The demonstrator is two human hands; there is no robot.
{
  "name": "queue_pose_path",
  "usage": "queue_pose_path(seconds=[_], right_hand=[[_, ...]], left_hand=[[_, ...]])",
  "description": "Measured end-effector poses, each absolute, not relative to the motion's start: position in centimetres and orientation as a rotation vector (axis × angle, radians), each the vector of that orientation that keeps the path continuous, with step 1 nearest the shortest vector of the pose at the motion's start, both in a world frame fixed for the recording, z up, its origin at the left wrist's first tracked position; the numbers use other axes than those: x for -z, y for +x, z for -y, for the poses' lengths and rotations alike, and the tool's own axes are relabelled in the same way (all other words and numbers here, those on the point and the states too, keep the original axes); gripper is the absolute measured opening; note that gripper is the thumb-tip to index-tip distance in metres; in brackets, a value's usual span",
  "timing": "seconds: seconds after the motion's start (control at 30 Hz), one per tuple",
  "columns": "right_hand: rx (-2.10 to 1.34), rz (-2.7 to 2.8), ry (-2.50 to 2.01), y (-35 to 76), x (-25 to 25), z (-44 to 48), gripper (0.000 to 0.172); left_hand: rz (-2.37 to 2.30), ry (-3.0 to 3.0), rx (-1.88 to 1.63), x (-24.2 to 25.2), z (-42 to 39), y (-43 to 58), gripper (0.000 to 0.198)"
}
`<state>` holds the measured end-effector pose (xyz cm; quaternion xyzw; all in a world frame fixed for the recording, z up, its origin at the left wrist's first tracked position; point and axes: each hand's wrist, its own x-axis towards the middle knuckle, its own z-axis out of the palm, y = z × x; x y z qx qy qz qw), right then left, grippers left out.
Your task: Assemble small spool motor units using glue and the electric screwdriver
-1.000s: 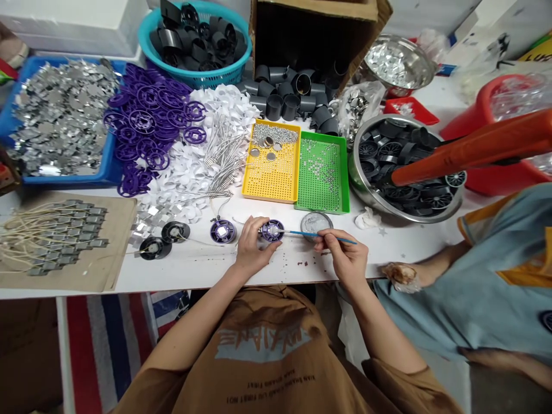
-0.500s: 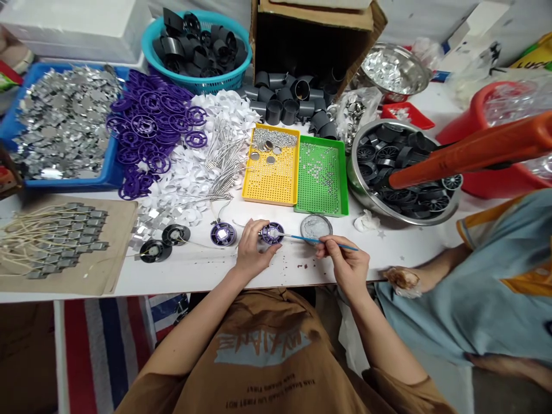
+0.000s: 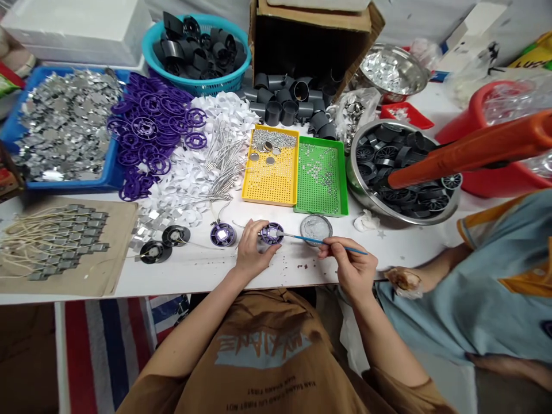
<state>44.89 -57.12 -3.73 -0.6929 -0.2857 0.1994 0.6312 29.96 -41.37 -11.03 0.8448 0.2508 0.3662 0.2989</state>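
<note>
Purple round part point(image 3: 272, 234) over desk point(image 3: 241, 270), at left hand's point(image 3: 252, 253) fingertips, clamped between thumb and fingers. Right hand point(image 3: 355, 268) pinching blue brush point(image 3: 308, 238), tip at part's centre.

A round purple part point(image 3: 272, 233), pale at its centre, faces up over the desk point(image 3: 207, 267). A slim blue brush point(image 3: 308, 239) slants, tip at its face.

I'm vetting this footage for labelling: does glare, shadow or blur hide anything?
Head view: silver pieces in the blue tray glint brightly; the cardboard box is deeply shadowed inside; same view, the blue brush looks fairly sharp, though detail at its tip on the purple part is too small to tell.
</note>
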Motion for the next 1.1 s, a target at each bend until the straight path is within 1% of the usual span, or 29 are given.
queue_pose_path(seconds=[0.23,0.5,0.83,1.1], right_hand=[[-0.388,0.807,-1.622,44.52,4.06,57.41,0.016],[-0.265,0.997,-1.627,44.57,3.78,57.71,0.021],[-0.235,1.179,-1.648,44.74,3.58,57.74,0.024],[-0.185,1.383,-1.56,45.31,3.68,58.21,0.033]], left_hand=[[-0.679,2.224,-1.001,11.11,41.44,29.99,0.051],[-0.654,2.214,-1.021,11.01,41.4,30.02,0.052],[-0.635,2.19,-1.047,11.14,41.43,30.12,0.054],[-0.634,2.206,-1.034,11.15,41.39,30.08,0.053]])
